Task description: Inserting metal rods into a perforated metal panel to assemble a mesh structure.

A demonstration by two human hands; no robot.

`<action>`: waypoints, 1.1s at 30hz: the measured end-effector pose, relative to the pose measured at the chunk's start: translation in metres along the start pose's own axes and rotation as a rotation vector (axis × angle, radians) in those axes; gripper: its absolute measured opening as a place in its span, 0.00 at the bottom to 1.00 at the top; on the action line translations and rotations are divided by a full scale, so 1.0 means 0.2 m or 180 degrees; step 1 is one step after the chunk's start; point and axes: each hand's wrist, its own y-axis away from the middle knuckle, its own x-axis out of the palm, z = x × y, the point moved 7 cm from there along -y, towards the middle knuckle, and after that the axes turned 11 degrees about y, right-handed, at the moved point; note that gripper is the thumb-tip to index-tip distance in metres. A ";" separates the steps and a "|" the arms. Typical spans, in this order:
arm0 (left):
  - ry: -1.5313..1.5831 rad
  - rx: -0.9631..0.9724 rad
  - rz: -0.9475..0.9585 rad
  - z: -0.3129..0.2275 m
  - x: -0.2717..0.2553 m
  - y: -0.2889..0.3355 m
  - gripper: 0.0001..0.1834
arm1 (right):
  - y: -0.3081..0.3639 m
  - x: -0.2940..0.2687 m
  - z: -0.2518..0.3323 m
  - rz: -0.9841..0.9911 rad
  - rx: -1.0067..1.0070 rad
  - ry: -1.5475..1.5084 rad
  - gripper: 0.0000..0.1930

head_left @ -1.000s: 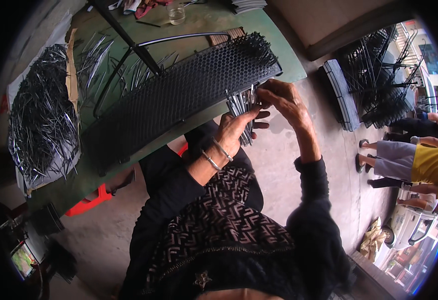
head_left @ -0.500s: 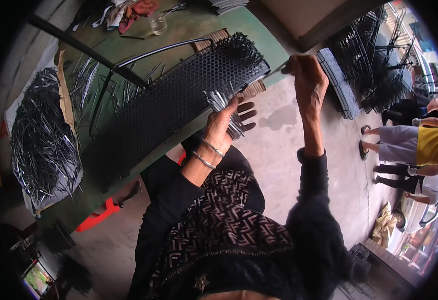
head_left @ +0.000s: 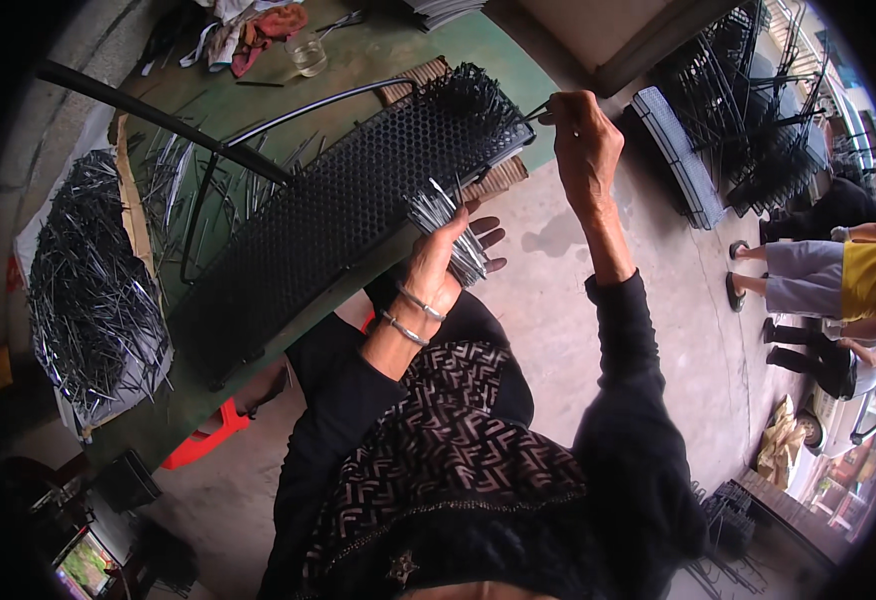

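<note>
A bundle of thin dark, shiny strips (head_left: 450, 235) lies in my left hand (head_left: 433, 270), pressed under the thumb while the other fingers stretch out behind it. My right hand (head_left: 590, 150) is raised near the far right end of a long black panel (head_left: 328, 190) full of honeycomb holes. Its fingertips pinch one thin dark strip (head_left: 537, 113), which points toward that end. A dense tuft of black strips (head_left: 470, 100) stands up from the panel there. The panel lies slanted along the edge of a green table (head_left: 378, 50).
Loose strips are heaped on a sheet (head_left: 98, 290) at the left. A black tube frame (head_left: 193, 125) crosses the table, with a clear cup (head_left: 307, 55) and cloths (head_left: 258, 40) behind. Another panel (head_left: 680, 160) stands at right, near people (head_left: 838, 280). A red stool (head_left: 208, 440) sits below the table.
My right hand has moved left and slightly up, bringing the strip closer to the tufted end of the panel. My left hand still holds its bundle in nearly the same place.
</note>
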 end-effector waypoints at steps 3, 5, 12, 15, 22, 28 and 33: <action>-0.0021 -0.0081 0.0073 0.01 0.01 0.01 0.12 | -0.01 0.01 0.00 0.0096 -0.0087 0.0137 0.03; -0.0079 -0.0007 -0.0074 0.01 0.00 0.01 0.12 | -0.02 0.01 0.01 0.0218 -0.0121 0.0214 0.03; -0.0208 0.0123 0.0094 0.00 -0.03 0.02 0.11 | -0.07 0.08 0.01 0.0564 -0.0579 0.0467 0.05; -0.0235 0.0170 0.0252 0.00 -0.01 0.03 0.11 | -0.06 0.11 0.02 0.0839 -0.0388 0.0006 0.06; -0.0114 0.0212 0.0036 0.00 0.04 0.08 0.13 | -0.04 0.15 -0.03 0.0954 -0.0159 0.0603 0.11; -0.0408 0.0429 -0.0021 -0.03 0.05 0.11 0.12 | 0.04 0.10 0.06 0.0745 -0.0148 0.0892 0.16; -0.0698 0.0590 0.0028 -0.04 0.07 0.13 0.13 | 0.27 0.18 0.25 0.2865 0.0501 -0.0947 0.16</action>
